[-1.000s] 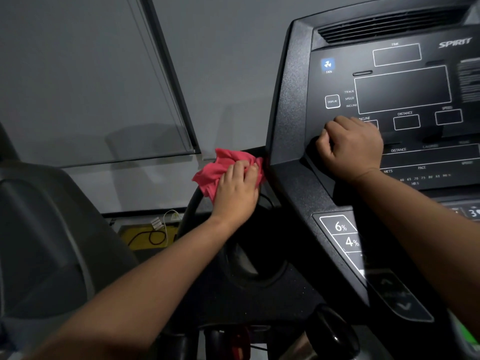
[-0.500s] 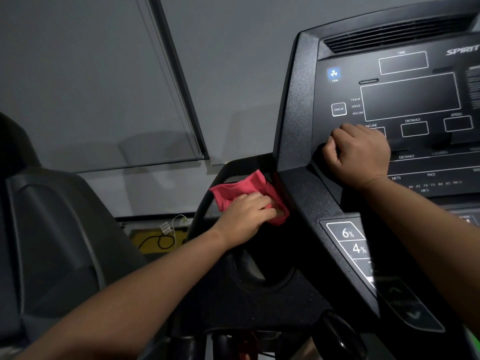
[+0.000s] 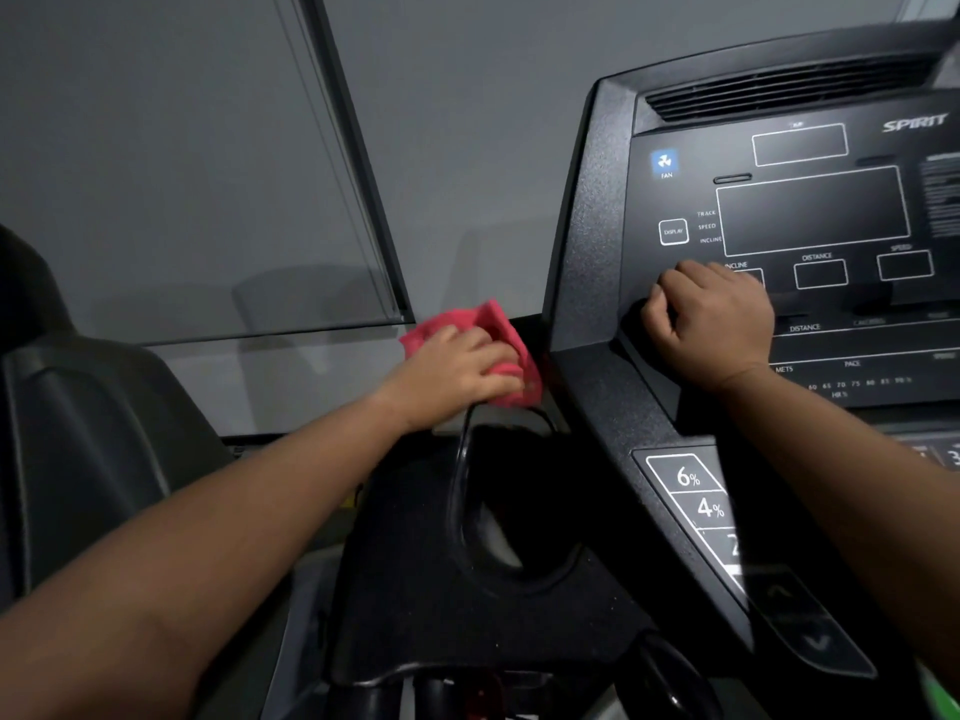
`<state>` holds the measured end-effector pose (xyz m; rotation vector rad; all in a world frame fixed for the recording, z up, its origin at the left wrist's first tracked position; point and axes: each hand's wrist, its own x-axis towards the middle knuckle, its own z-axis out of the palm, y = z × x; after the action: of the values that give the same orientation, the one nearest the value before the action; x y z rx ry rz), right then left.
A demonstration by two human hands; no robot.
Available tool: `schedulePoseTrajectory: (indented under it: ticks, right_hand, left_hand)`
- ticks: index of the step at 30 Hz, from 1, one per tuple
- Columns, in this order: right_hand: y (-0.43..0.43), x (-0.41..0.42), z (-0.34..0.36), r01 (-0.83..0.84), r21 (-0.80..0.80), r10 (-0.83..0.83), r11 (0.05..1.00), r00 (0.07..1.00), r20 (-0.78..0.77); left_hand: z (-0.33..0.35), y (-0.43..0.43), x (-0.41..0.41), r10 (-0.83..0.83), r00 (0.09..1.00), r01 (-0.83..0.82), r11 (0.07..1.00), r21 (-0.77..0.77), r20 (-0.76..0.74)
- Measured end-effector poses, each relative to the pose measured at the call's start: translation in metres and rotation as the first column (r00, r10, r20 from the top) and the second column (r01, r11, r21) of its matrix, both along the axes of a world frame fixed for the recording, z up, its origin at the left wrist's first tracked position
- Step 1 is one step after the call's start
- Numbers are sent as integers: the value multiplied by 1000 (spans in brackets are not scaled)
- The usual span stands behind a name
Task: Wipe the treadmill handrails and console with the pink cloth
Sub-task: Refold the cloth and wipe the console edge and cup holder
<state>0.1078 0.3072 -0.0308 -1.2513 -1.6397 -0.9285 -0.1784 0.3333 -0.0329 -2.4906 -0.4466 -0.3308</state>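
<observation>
beside textured console (image 3: pixel 582 241), left hand (image 3: pixel 457 371) pinches crumpled pink cloth (image 3: pixel 498 330); right hand (image 3: pixel 711 324) fisted.

Pink cloth (image 3: pixel 493 337): crumpled, bunched against the console's left edge, above the cup holder rim.
Console (image 3: pixel 587 241): black, textured frame, tilted back; dark unlit displays, fan vent on top, "6%" and "4%" incline keys below.
</observation>
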Motion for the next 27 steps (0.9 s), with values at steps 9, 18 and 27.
schedulePoseTrajectory:
  ticks: [9,18,27]
  right_hand:
    - [1,0,-1,26,-3,-26,1000,1000,-5]
    - [0,-2,1,33,10,-33,999,999,-5]
    - [-1,-1,2,10,-3,-10,1000,1000,-9]
  left_hand:
    - [-20,-9,10,191,935,-137,972,-193,298]
    - [-56,-51,30,110,977,-60,962,-266,180]
    - [-16,-24,16,108,993,-111,991,-70,-35]
